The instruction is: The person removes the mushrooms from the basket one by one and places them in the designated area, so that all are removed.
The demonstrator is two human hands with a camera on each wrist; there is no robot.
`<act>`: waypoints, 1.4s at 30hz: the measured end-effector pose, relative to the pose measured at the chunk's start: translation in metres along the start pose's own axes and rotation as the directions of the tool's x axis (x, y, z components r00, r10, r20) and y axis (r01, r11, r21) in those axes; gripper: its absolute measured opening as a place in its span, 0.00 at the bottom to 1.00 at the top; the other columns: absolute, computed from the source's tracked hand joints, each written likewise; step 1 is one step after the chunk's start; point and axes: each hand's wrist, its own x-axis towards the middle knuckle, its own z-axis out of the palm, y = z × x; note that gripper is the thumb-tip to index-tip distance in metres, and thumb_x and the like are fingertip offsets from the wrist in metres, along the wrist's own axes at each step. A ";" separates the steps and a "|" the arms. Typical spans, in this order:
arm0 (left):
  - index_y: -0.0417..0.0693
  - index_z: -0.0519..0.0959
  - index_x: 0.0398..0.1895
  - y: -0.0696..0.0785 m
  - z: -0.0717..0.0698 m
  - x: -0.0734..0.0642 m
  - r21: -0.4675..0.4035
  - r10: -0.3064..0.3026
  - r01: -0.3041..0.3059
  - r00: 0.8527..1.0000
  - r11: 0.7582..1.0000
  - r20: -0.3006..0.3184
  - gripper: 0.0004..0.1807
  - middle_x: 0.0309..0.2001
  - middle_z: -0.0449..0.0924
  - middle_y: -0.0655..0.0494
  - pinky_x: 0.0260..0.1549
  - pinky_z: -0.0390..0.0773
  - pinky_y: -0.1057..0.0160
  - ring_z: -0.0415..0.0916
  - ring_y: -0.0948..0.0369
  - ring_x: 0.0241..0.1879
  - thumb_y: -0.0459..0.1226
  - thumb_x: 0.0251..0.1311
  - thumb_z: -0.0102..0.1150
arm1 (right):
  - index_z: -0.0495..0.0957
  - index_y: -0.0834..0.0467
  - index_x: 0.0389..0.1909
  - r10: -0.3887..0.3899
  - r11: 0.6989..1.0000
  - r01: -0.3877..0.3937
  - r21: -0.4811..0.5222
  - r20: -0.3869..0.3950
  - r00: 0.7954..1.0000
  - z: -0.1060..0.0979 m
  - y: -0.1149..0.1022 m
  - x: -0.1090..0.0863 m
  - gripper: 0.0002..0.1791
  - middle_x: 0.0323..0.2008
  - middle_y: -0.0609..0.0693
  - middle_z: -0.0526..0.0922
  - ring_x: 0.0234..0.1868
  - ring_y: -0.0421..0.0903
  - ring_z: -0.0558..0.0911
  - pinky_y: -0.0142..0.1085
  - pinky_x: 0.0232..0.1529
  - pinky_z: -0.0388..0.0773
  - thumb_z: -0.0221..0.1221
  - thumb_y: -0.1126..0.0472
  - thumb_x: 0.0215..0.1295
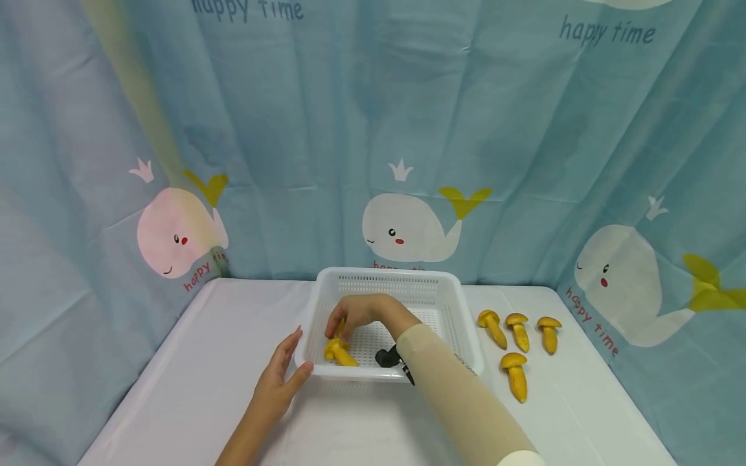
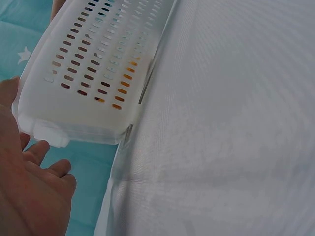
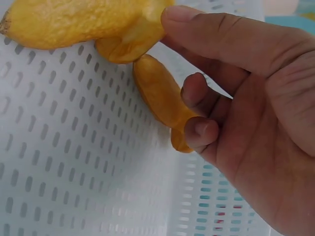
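Beige sleeve (image 1: 466,391) foremost; then the left hand (image 1: 276,378), fingers loose, rests against the white basket's (image 1: 474,336) near-left corner. Inside, the right hand (image 1: 358,312) pinches a yellow mushroom (image 3: 83,24) by its cap, a second mushroom (image 3: 158,93) close beyond. Grasping seems the step; lifting would call for parting them. Four more mushrooms (image 1: 517,334) lie rightward on the desk (image 1: 583,401).

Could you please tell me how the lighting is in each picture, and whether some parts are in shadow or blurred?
Head view: fairly even light, with a soft shadow on the white table before the white basket; left wrist view: duller, the same table looking grey; right wrist view: wrinkles clear on the nearest yellow mushroom, the background at upper right blurred.
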 end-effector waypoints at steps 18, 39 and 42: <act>0.59 0.56 0.79 0.001 0.002 0.001 0.002 0.019 -0.019 1.000 1.000 0.002 0.36 0.81 0.53 0.53 0.72 0.54 0.36 0.49 0.44 0.80 0.44 0.73 0.60 | 0.87 0.55 0.47 -0.011 1.000 0.009 0.022 0.063 0.998 0.004 0.009 0.003 0.13 0.43 0.43 0.89 0.44 0.39 0.83 0.28 0.55 0.80 0.71 0.66 0.62; 0.59 0.56 0.79 0.006 -0.001 0.000 0.006 -0.018 0.018 1.000 1.000 0.007 0.36 0.82 0.52 0.52 0.73 0.54 0.35 0.49 0.44 0.80 0.46 0.73 0.60 | 0.87 0.49 0.43 -0.114 0.993 0.110 -0.041 -0.123 0.986 -0.015 -0.018 -0.008 0.09 0.39 0.40 0.88 0.40 0.48 0.79 0.32 0.40 0.82 0.68 0.63 0.64; 0.58 0.56 0.79 0.007 -0.001 0.000 0.016 -0.027 0.027 1.000 1.000 0.004 0.37 0.82 0.52 0.51 0.72 0.54 0.35 0.49 0.43 0.80 0.47 0.73 0.60 | 0.87 0.48 0.43 -0.114 0.992 0.106 -0.062 -0.156 0.981 -0.016 -0.025 -0.011 0.09 0.39 0.39 0.87 0.38 0.47 0.79 0.31 0.39 0.82 0.69 0.62 0.64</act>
